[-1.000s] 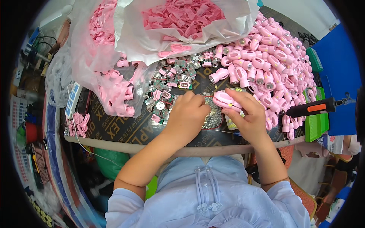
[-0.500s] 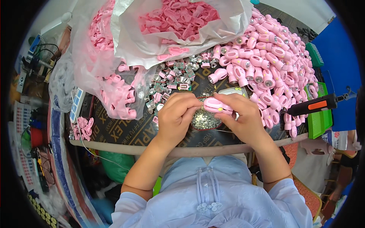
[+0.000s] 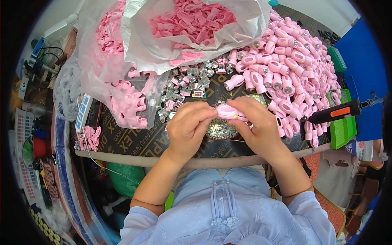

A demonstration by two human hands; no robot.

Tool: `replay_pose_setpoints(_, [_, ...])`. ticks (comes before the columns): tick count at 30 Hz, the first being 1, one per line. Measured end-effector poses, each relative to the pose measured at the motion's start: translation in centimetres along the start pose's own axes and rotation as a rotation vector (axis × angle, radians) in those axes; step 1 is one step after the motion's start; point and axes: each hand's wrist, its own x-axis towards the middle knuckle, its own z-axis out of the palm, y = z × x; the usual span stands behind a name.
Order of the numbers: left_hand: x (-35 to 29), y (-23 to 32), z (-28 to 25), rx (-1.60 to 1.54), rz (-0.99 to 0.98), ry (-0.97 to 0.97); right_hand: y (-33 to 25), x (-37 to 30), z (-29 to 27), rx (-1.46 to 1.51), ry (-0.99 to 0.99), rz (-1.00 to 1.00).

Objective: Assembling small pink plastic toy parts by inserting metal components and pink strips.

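A small pink flashlight point(image 3: 227, 110) with a yellow button is held above the table, in front of me. My right hand point(image 3: 258, 122) grips it between thumb and fingers from the right. At its left end, the thumb and forefinger of my left hand point(image 3: 187, 124) press together against it; whether they also hold some tiny part is hidden. Right below the flashlight lies a dish of small shiny metal pieces point(image 3: 219, 130), partly covered by my hands. Behind my right hand, a container with yellow round pieces point(image 3: 258, 98) is partly visible.
Finished-looking pink flashlights point(image 3: 294, 67) form a big heap at the right. Circuit boards with reflectors point(image 3: 179, 87) lie beyond my left hand. A white sack point(image 3: 136, 45) of pink shells stands behind. A black tool with an orange patch point(image 3: 341, 111) hangs near a green tray point(image 3: 344, 130).
The flashlight has turned slightly and shifted a little left in my right hand, whose fingers have moved along it. My left fingertips stay at its left end.
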Motion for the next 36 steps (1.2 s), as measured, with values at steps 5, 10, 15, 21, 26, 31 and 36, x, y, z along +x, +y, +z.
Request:
replay_pose_setpoints(5, [1.6, 1.1, -0.3, -0.004, 0.018, -0.087, -0.1, 0.2, -0.3, -0.002, -0.014, -0.02])
replay_pose_setpoints(10, [1.6, -0.8, -0.8, -0.02, 0.15, -0.195, -0.4, 0.2, -0.5, 0.032, -0.05, -0.029])
replay_pose_setpoints(15, [1.9, 0.8, -1.2, 0.027, 0.158, -0.225, -0.4, -0.2, -1.2, 0.173, -0.087, 0.098])
replay_pose_setpoints(21, [2.1, 1.3, -1.8, 0.156, 0.212, -0.477, -0.3, -0.4, -0.4, 0.153, -0.068, -0.078])
replay_pose_setpoints(26, [1.9, 0.8, -1.6, 0.022, 0.037, -0.511, -0.4, -0.4, -0.5, 0.296, -0.106, 0.147])
replay_pose_setpoints(31, [0.1, -1.2, -0.8, -1.185, -0.82, -0.396, 1.6, 1.9, -1.3, 1.19, -0.398, 0.592])
replay_pose_setpoints(36, [0.0, -1.2, -0.7, -1.41, -0.98, -0.43, 1.7, 1.3, -0.2, 0.903, -0.319, 0.338])
